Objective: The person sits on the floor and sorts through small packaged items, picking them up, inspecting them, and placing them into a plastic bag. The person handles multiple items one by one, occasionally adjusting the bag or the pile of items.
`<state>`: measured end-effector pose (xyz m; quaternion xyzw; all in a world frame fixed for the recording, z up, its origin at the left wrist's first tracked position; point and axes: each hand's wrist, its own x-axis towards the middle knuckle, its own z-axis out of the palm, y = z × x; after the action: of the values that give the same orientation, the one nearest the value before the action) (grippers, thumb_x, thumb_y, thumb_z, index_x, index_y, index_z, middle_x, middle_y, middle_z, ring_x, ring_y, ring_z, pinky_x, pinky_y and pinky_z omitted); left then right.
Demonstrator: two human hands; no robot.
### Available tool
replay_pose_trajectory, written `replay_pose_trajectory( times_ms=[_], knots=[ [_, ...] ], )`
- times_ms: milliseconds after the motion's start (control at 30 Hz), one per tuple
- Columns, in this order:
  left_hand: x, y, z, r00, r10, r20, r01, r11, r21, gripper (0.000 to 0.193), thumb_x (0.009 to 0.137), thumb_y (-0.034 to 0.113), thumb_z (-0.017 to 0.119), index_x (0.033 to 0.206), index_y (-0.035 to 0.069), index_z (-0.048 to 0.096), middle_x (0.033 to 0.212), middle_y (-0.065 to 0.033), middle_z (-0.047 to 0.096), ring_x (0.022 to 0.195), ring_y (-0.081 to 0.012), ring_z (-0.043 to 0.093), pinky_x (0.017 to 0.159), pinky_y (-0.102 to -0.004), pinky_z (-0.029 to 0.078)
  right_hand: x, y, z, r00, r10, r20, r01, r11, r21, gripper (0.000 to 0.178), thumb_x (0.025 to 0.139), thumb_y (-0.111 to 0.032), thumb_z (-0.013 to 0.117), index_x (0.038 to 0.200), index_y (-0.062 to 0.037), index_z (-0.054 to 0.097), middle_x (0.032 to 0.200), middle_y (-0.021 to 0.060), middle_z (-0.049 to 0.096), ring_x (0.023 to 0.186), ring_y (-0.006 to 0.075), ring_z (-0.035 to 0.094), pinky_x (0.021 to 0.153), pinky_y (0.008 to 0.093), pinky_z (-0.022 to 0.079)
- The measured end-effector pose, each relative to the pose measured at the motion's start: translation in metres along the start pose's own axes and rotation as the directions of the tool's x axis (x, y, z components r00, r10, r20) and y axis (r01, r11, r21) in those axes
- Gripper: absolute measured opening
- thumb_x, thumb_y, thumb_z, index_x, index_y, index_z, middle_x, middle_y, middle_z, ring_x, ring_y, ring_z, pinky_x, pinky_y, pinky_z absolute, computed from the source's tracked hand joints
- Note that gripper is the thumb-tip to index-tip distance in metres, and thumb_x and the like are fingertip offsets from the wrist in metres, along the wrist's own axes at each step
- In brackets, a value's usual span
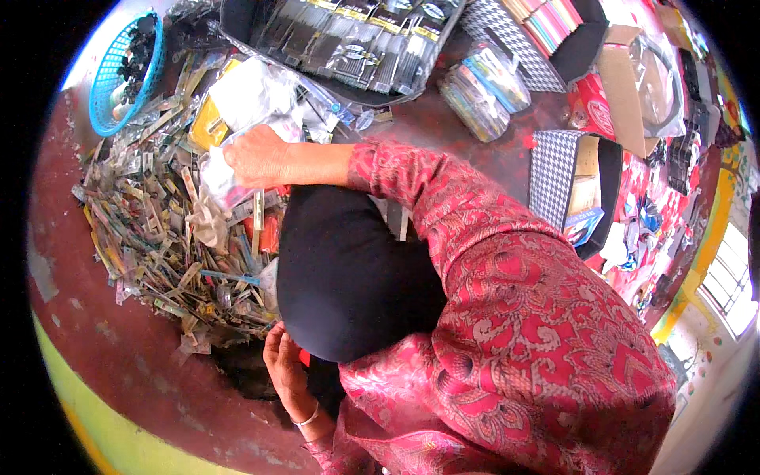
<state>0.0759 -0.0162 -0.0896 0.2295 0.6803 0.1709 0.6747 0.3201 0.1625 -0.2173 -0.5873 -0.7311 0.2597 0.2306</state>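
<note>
My right hand [257, 157] reaches left across the heap, its fingers closed on a crumpled white-and-clear plastic bag [215, 180]. The fingertips are partly hidden by the bag. My left hand [287, 370], with a bangle at the wrist, is at the heap's near edge. Its fingers are bent together; what they hold, if anything, is too small to make out. Under and around the right hand lies a large heap of narrow printed plastic wrappers and strips [150, 214]. A light-blue handled tool [231, 276] rests on it near the left hand. Black cloth [348, 269] covers the middle.
A blue plastic basket [99, 91] with dark pieces stands at the far left. At the back is a black tray [237, 33] of packaged pens. A clear pack of pens [483, 91] lies right of it. Houndstooth boxes [552, 162] and cardboard [621, 103] stand at the right.
</note>
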Motion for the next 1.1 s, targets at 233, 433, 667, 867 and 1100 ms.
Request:
replay_pose_trajectory(
  times_ms=[233, 433, 667, 867, 1100],
  knots=[
    [-0.025, 0.005, 0.012, 0.990, 0.142, -0.001, -0.140, 0.975, 0.172, 0.018, 0.080, 0.013, 0.053, 0.093, -0.001, 0.052, 0.078, -0.0011, 0.054, 0.067, -0.0083, 0.051, 0.061, -0.0198, 0.042, -0.078, -0.019, -0.151, 0.907, 0.305, -0.290, -0.239, 0.941, 0.241, 0.022, 0.065, -0.024, 0.058, 0.070, -0.0030, 0.061, 0.061, 0.0148, 0.058, 0.056, 0.0292, 0.058, 0.053, 0.0374, 0.045],
    [-0.021, -0.009, 0.009, 0.980, 0.180, -0.086, -0.166, 0.976, 0.141, 0.020, 0.082, 0.010, 0.051, 0.098, -0.001, 0.050, 0.084, -0.0033, 0.054, 0.075, -0.0095, 0.051, 0.066, -0.0212, 0.043, -0.204, 0.066, -0.246, 0.834, 0.440, -0.333, -0.390, 0.897, 0.209, 0.017, 0.067, -0.017, 0.059, 0.070, 0.0000, 0.059, 0.055, 0.0053, 0.053, 0.051, 0.0094, 0.051, 0.048, 0.0264, 0.042],
    [-0.024, -0.019, 0.008, 0.985, 0.165, -0.060, -0.150, 0.969, 0.196, 0.018, 0.084, 0.012, 0.049, 0.097, 0.000, 0.050, 0.084, -0.0017, 0.054, 0.075, -0.0107, 0.052, 0.064, -0.0223, 0.043, -0.276, 0.215, -0.209, 0.727, 0.649, -0.225, -0.676, 0.733, -0.068, 0.024, 0.061, -0.025, 0.057, 0.071, -0.0030, 0.062, 0.069, 0.0177, 0.059, 0.067, 0.0322, 0.058, 0.061, 0.0390, 0.045],
    [-0.032, -0.023, 0.029, 0.993, 0.104, -0.046, -0.094, 0.979, 0.180, 0.024, 0.081, 0.017, 0.056, 0.096, -0.001, 0.052, 0.085, -0.0037, 0.056, 0.074, -0.0111, 0.053, 0.066, -0.0215, 0.043, -0.292, 0.262, -0.130, 0.601, 0.756, -0.259, -0.798, 0.586, -0.140, 0.027, 0.065, -0.030, 0.060, 0.078, -0.0066, 0.061, 0.084, 0.0180, 0.060, 0.077, 0.0334, 0.058, 0.067, 0.0409, 0.045],
    [-0.035, -0.012, 0.032, 0.993, 0.115, -0.029, -0.098, 0.936, 0.339, 0.030, 0.080, 0.021, 0.054, 0.096, -0.004, 0.052, 0.088, -0.0044, 0.057, 0.077, -0.0103, 0.052, 0.069, -0.0231, 0.041, -0.274, 0.251, -0.139, 0.519, 0.822, -0.234, -0.832, 0.423, -0.360, 0.039, 0.071, -0.033, 0.052, 0.084, 0.0032, 0.060, 0.092, 0.0229, 0.057, 0.086, 0.0336, 0.057, 0.074, 0.0431, 0.044]
  ],
)
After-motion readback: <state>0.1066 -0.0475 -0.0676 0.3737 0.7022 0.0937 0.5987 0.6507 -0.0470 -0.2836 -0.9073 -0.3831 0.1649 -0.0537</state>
